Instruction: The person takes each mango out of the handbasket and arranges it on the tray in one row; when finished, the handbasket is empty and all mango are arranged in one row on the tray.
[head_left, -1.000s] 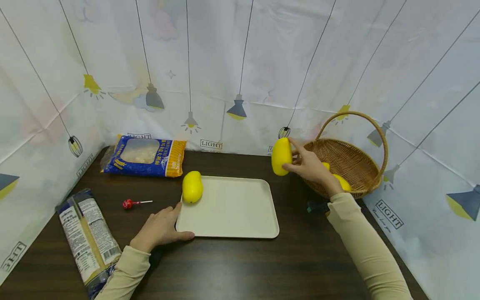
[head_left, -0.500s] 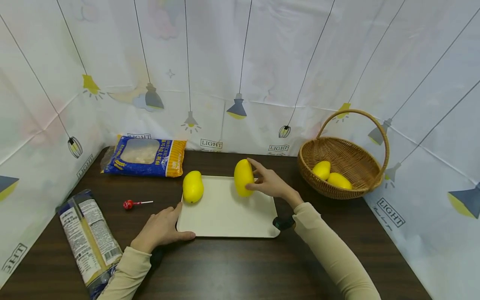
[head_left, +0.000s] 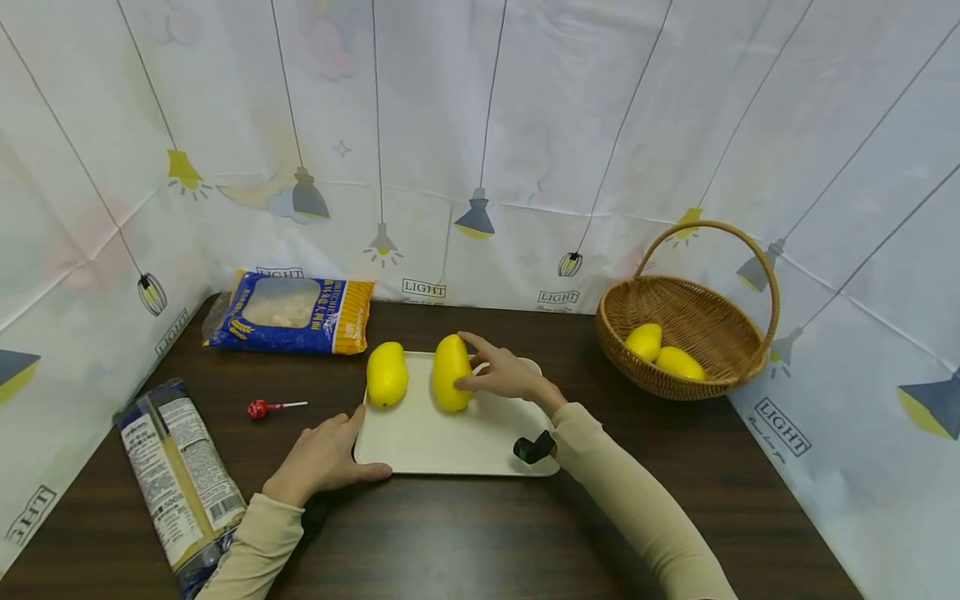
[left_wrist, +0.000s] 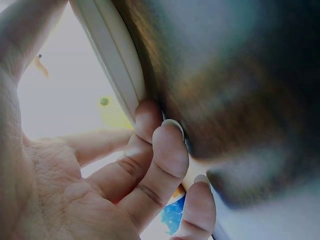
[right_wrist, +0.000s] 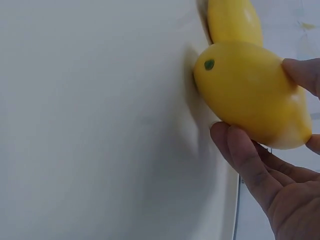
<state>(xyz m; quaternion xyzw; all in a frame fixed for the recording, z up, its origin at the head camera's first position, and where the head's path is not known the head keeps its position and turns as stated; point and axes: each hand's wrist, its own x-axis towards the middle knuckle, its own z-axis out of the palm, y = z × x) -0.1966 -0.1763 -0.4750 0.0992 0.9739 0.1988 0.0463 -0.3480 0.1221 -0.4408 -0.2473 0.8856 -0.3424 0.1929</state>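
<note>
A yellow mango point(head_left: 452, 372) is gripped by my right hand point(head_left: 504, 375), thumb and fingers on opposite sides of it, over the cream tray point(head_left: 442, 446). The right wrist view shows this mango point(right_wrist: 250, 92), a green spot on its end, low over or against the tray; I cannot tell which. Another mango point(head_left: 387, 374) lies at the tray's back left corner. My left hand point(head_left: 322, 454) holds the tray's front left corner, thumb along the front edge. In the left wrist view its curled fingers point(left_wrist: 170, 155) touch the tray's rim point(left_wrist: 117, 55).
At the right stands a wicker basket point(head_left: 720, 321) with a tall handle and two mangoes point(head_left: 678, 362) inside. A blue and orange food bag point(head_left: 288, 312) lies at the back left. A red lollipop point(head_left: 258, 408) and a pasta pack point(head_left: 180, 479) lie on the dark table point(head_left: 450, 542).
My right hand has carried the mango left from beside the basket and down over the tray, near the other mango. My left hand has stayed at the tray's corner.
</note>
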